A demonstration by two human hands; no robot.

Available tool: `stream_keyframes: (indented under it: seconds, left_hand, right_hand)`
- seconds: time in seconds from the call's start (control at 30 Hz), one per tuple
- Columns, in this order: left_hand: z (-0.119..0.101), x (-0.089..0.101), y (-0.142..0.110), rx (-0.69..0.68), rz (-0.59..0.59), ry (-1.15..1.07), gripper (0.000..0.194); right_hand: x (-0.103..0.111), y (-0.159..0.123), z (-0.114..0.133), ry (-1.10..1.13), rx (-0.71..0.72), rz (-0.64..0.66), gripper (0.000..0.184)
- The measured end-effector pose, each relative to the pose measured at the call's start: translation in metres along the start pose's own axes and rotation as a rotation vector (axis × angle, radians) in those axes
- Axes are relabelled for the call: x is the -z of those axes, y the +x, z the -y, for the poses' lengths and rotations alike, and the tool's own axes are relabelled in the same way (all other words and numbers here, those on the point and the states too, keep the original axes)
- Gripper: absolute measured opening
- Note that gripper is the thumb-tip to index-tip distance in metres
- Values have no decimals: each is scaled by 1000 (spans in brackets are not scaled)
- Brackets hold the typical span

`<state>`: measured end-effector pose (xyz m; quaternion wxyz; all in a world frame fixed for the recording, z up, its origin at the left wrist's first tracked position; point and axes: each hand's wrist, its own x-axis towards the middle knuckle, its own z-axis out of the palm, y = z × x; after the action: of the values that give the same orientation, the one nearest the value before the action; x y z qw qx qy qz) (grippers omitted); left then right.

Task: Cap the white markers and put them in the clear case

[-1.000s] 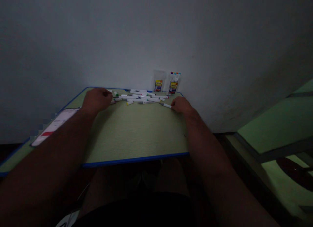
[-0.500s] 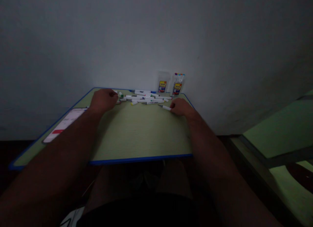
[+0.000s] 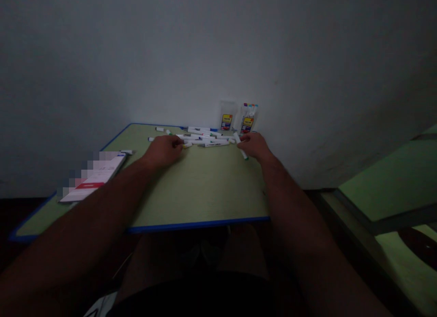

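My right hand (image 3: 254, 145) pinches a white marker (image 3: 238, 138) with a green lower end, tilted over the back right of the table. At the left of the pile, my left hand (image 3: 164, 150) has its fingertips drawn together beside a small cap with a yellow end (image 3: 187, 145). Whether anything sits between those fingertips is too dark to make out. Between the hands lie several white markers (image 3: 213, 144), some with bare grey tips. Loose white caps lie behind my left hand, among them a green-ended one (image 3: 168, 132).
Against the wall stand a clear case (image 3: 226, 108) with a yellow label and a second case (image 3: 248, 121) holding several colourful markers. A phone-like device with a lit screen (image 3: 97, 173) rests at the left. The table (image 3: 201, 185) has a blue edge.
My left hand has moved right, from the caps toward the yellow-ended one. The marker in my right hand has turned more upright and now shows a green end instead of its grey tip.
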<state>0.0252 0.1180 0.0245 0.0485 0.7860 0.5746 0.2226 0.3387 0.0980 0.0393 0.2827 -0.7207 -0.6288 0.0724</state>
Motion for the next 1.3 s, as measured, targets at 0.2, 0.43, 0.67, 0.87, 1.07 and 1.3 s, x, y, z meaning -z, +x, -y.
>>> stream_keyframes:
  seconds: [0.2, 0.43, 0.67, 0.87, 1.07, 1.3]
  left_hand:
    - [-7, -6, -3, -113, 44, -44, 37]
    - [-6, -3, -4, -121, 56, -25, 37]
    - [-6, -3, -5, -116, 73, -34, 38]
    - [-11, -4, -7, -96, 48, -18, 39]
    - [-29, -18, -7, -227, -21, 32, 43]
    - [-66, -33, 17, -485, 10, 174, 43]
  right_hand:
    - [1, 4, -7, 142, -141, 30, 24]
    - [2, 4, -7, 352, -276, 61, 12]
    - [3, 4, -9, 447, -305, 108, 18]
    - [7, 6, -10, 370, -289, 120, 26]
    - [11, 10, -15, 252, -313, 124, 25]
    - [5, 18, -24, 206, -334, 153, 29]
